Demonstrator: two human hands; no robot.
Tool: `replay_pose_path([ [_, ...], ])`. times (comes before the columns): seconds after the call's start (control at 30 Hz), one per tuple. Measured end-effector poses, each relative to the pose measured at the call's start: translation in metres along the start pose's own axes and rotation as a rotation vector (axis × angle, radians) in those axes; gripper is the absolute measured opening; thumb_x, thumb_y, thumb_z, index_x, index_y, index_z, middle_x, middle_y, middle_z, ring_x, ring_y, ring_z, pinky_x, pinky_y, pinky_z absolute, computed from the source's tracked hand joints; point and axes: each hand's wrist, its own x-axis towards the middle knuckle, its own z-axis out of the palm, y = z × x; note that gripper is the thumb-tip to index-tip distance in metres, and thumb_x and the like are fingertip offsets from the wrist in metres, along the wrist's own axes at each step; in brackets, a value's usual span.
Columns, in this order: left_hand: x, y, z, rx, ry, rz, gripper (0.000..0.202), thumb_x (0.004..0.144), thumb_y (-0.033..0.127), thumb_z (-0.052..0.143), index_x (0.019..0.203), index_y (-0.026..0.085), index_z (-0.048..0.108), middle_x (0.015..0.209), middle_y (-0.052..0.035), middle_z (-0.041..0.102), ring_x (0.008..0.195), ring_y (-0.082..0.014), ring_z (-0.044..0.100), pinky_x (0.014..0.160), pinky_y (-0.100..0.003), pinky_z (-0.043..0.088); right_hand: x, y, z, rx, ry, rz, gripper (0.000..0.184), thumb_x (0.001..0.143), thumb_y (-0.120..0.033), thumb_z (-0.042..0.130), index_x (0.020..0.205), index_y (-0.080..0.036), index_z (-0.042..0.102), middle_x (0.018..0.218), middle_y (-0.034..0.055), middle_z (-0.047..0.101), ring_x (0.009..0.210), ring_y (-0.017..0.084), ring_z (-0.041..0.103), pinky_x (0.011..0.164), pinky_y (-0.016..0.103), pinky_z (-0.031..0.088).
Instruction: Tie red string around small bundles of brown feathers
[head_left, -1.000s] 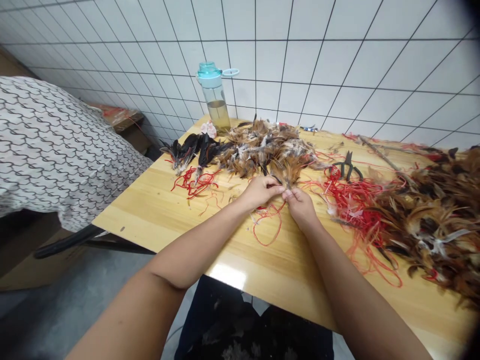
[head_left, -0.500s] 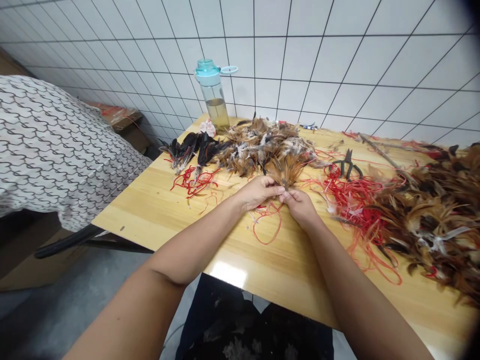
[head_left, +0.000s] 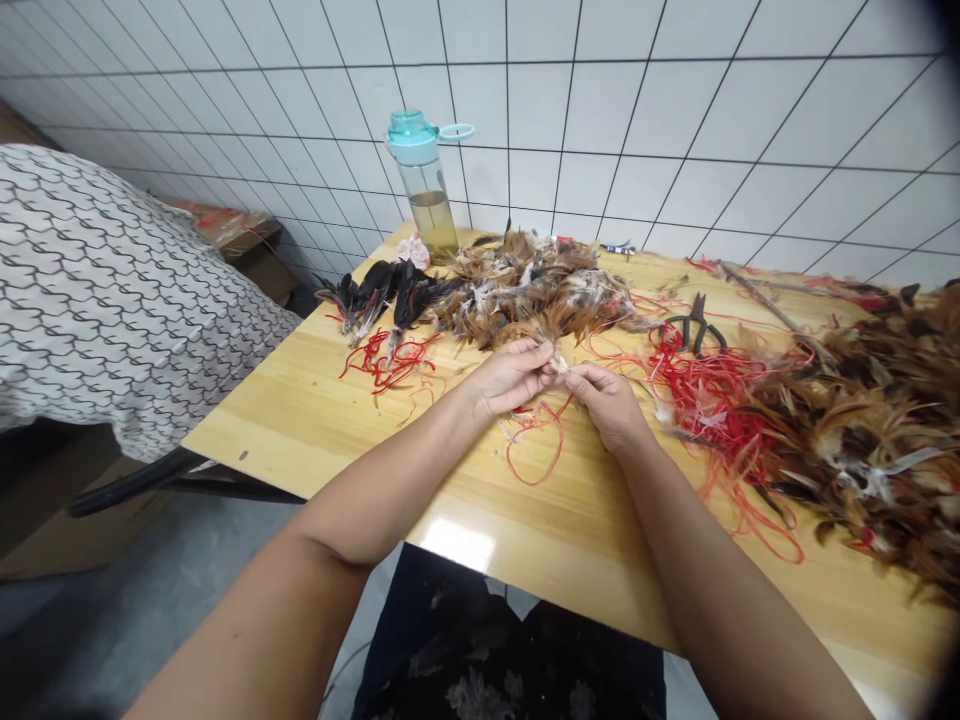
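Observation:
Both my hands meet over the middle of a wooden table (head_left: 315, 420). My left hand (head_left: 510, 375) and my right hand (head_left: 609, 398) are closed, pinching the quill end of a small bundle of brown feathers (head_left: 559, 335) that fans away from me. A loose red string (head_left: 536, 440) lies on the table just under my hands. A big heap of brown feathers (head_left: 536, 285) lies right behind the bundle.
Dark feathers (head_left: 379, 295) and red strings (head_left: 390, 355) lie at the left. Black scissors (head_left: 694, 325) rest amid a red string tangle (head_left: 701, 385). Another feather pile (head_left: 874, 420) fills the right. A teal-capped bottle (head_left: 424, 180) stands by the tiled wall. A person in patterned cloth (head_left: 112, 290) sits left.
My hands have lifted slightly and drawn the feather bundle a little nearer the big heap, my fingers shifting on its quill end. Nothing else on the table has moved.

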Motion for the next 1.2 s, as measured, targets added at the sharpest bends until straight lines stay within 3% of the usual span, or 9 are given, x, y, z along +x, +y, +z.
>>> replay_pose_path([
  [0.23, -0.0025, -0.0017, 0.0052, -0.017, -0.015, -0.035, 0.023, 0.077, 0.023, 0.076, 0.069, 0.011, 0.058, 0.059, 0.0017, 0.055, 0.059, -0.0057, 0.054, 0.066, -0.022, 0.047, 0.0005, 0.004, 0.0002, 0.019, -0.006, -0.003, 0.032, 0.072, -0.053, 0.071, 0.075, -0.021, 0.068, 0.08, 0.0029, 0.073, 0.083, 0.019, 0.066, 0.091, 0.038, 0.049],
  [0.6, -0.0037, -0.003, 0.0062, 0.05, -0.066, 0.005, 0.03, 0.071, 0.029, 0.081, 0.069, 0.011, 0.057, 0.062, 0.0018, 0.056, 0.06, -0.005, 0.053, 0.063, -0.02, 0.044, 0.0003, 0.0046, 0.0032, -0.015, -0.011, -0.027, 0.032, 0.076, -0.054, 0.067, 0.075, -0.022, 0.063, 0.08, 0.0022, 0.071, 0.081, 0.018, 0.064, 0.087, 0.035, 0.048],
  [0.9, -0.0043, 0.0046, 0.0019, -0.057, -0.031, 0.006, 0.014, 0.079, 0.019, 0.072, 0.079, 0.01, 0.061, 0.065, -0.0003, 0.059, 0.059, -0.0066, 0.054, 0.064, -0.023, 0.046, -0.0027, -0.0047, -0.0016, -0.076, 0.031, -0.024, 0.036, 0.079, -0.056, 0.062, 0.07, -0.02, 0.061, 0.067, 0.0, 0.06, 0.071, 0.015, 0.056, 0.07, 0.029, 0.045],
  [1.2, -0.0063, -0.0001, 0.0091, -0.052, -0.076, -0.026, 0.018, 0.079, 0.017, 0.071, 0.068, 0.007, 0.062, 0.06, -0.0013, 0.056, 0.058, -0.0063, 0.053, 0.06, -0.019, 0.042, 0.0005, 0.0035, 0.0024, 0.113, -0.007, -0.05, 0.036, 0.071, -0.058, 0.072, 0.069, -0.022, 0.064, 0.072, 0.0003, 0.067, 0.074, 0.016, 0.059, 0.081, 0.032, 0.047],
])
